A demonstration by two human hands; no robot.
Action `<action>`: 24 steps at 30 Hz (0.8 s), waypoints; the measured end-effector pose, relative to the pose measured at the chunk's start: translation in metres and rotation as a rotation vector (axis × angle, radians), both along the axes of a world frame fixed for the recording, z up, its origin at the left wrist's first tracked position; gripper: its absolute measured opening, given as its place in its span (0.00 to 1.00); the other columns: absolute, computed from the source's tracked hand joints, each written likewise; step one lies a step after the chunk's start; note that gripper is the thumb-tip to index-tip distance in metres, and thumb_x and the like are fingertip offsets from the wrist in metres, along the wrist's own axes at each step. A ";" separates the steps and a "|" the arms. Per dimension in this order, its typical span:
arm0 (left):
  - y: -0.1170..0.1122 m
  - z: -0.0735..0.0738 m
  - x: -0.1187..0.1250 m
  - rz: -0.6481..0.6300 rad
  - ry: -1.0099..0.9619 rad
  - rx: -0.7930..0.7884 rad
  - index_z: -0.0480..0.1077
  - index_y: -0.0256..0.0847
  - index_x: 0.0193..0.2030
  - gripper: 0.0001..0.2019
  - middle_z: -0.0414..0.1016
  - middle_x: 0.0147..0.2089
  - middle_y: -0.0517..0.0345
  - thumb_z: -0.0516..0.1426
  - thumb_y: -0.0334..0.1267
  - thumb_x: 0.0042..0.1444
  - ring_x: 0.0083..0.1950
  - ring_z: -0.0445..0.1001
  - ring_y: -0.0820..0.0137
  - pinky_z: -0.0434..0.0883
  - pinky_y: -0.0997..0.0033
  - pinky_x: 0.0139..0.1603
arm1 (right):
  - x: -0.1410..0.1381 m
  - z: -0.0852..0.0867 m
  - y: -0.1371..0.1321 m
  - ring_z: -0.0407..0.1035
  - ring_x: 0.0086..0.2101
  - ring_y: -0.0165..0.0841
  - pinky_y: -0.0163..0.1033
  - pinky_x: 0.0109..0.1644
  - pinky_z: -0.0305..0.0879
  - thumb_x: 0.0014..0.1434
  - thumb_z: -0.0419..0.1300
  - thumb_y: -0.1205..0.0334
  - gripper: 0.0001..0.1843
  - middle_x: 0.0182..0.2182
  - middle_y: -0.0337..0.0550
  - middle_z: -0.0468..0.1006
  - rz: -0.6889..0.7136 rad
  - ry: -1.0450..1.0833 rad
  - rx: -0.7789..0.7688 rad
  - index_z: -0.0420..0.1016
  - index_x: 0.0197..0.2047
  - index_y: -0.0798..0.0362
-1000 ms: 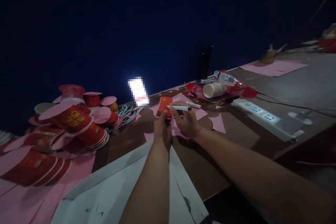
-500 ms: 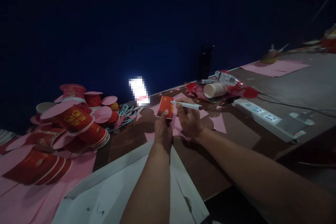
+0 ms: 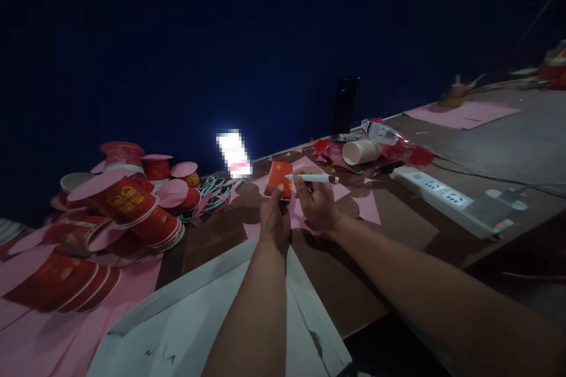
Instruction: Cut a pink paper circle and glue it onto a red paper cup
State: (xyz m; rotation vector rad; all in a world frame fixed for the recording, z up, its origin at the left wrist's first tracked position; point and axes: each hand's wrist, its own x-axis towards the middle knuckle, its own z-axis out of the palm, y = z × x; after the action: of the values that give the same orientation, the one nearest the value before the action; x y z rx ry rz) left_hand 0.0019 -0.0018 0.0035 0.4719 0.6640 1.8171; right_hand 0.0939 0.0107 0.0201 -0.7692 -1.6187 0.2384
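My left hand (image 3: 275,218) is closed around a small red paper cup (image 3: 277,175) with yellow print, its thumb pressed on the near side. My right hand (image 3: 319,200) grips a white pen (image 3: 316,178) with a dark far end. The pen lies nearly level, and its left tip is at the cup's printed face; whether it touches cannot be made out. Under both hands lies cut pink paper (image 3: 369,207) on the brown tabletop (image 3: 349,283). Part of the cup is hidden by my left fingers.
Several red paper cups with pink discs (image 3: 128,197) are heaped on the left. A glowing, blurred-out screen (image 3: 234,153) stands behind coiled cable (image 3: 216,191). White nested cups (image 3: 361,152) lie at the back, a power strip (image 3: 442,197) right, and a white box lid (image 3: 177,330) in front.
The pen has tipped to nearly level, its left tip dropping slightly along the cup's face. My left hand and the cup have hardly moved.
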 end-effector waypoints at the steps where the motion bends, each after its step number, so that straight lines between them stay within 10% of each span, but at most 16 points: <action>1: 0.000 0.000 0.000 0.001 0.000 -0.001 0.72 0.37 0.34 0.09 0.76 0.34 0.58 0.63 0.31 0.42 0.37 0.74 0.74 0.66 0.72 0.48 | 0.000 0.000 0.000 0.71 0.35 0.33 0.39 0.40 0.68 0.62 0.51 0.60 0.06 0.36 0.45 0.76 0.003 -0.001 -0.006 0.67 0.41 0.51; 24: 0.002 -0.002 0.001 0.001 0.005 0.011 0.73 0.37 0.33 0.09 0.76 0.34 0.58 0.63 0.31 0.42 0.40 0.74 0.73 0.65 0.70 0.50 | -0.001 -0.006 0.004 0.72 0.34 0.33 0.40 0.39 0.68 0.62 0.52 0.59 0.08 0.35 0.44 0.76 0.010 -0.044 -0.017 0.68 0.42 0.51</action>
State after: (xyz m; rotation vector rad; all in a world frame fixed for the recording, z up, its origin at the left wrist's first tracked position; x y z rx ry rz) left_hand 0.0034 0.0004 0.0019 0.4834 0.6586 1.8217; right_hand 0.0930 0.0144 0.0141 -0.7843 -1.6644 0.2441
